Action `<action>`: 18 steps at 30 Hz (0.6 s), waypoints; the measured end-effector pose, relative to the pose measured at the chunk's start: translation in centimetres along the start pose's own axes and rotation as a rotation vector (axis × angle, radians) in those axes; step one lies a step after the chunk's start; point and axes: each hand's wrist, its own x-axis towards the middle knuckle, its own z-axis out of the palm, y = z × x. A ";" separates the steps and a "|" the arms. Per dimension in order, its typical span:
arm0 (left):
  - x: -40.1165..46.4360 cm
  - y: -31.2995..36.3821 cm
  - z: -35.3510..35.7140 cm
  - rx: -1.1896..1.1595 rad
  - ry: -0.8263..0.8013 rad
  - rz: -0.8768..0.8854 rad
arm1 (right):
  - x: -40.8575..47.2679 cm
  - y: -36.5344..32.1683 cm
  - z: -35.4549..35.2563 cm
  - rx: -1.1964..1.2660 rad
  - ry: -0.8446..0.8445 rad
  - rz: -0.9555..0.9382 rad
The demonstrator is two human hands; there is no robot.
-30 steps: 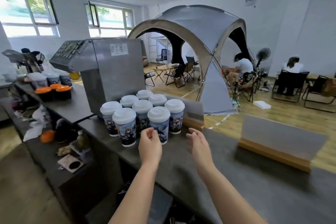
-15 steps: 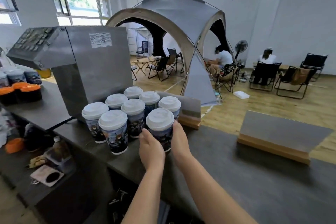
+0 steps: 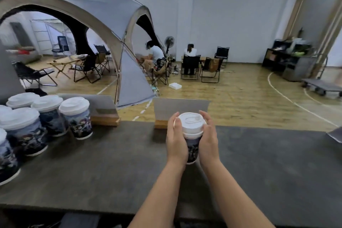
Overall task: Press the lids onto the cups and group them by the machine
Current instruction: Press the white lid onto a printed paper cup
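- I am standing at the dark bench [image 3: 103, 168], which is carrying everything I am working with; I am placing the rest relative to the cluster of lidded cups [image 3: 46, 116] at its left end.
- That cluster is sitting upright, cups touching or just beside one another, each already wearing a white lid; the machine itself is barely showing, only a grey edge behind the cluster.
- Well to the right of the cluster, near the bench's middle, I am holding one printed cup [image 3: 192, 149] upright, seemingly just above the surface, in front of a small card stand [image 3: 180, 106].
- My left hand [image 3: 175, 144] is curling round the cup's left side and my right hand [image 3: 208, 144] is curling round its right side, fingertips reaching up beside the white lid [image 3: 191, 123].
- I judge that I am in the lid-pressing step: the lid looks seated, though I cannot tell whether its rim is snapped down all round.
- Next I should be pressing evenly round the rim while steadying the cup, then carrying it left to rejoin the cluster without knocking its neighbours.
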 end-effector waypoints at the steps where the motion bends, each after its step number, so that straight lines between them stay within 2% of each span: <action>1: -0.5 -0.7 1.6 0.029 -0.022 0.041 | 0.3 -0.3 -1.6 -0.002 0.018 -0.006; 3: -1.4 -1.8 4.4 0.018 -0.069 0.089 | 0.9 -0.8 -4.3 0.031 0.078 -0.005; 5: -1.9 -2.5 6.6 -0.025 -0.092 0.064 | 1.6 -1.2 -6.5 0.063 0.137 -0.022; 8: -2.2 -3.6 8.5 -0.032 -0.120 0.059 | 2.2 -1.2 -8.7 0.073 0.151 -0.072; 18: -2.5 -5.4 9.8 -0.049 0.010 0.191 | 2.8 1.3 -9.5 0.030 0.160 -0.166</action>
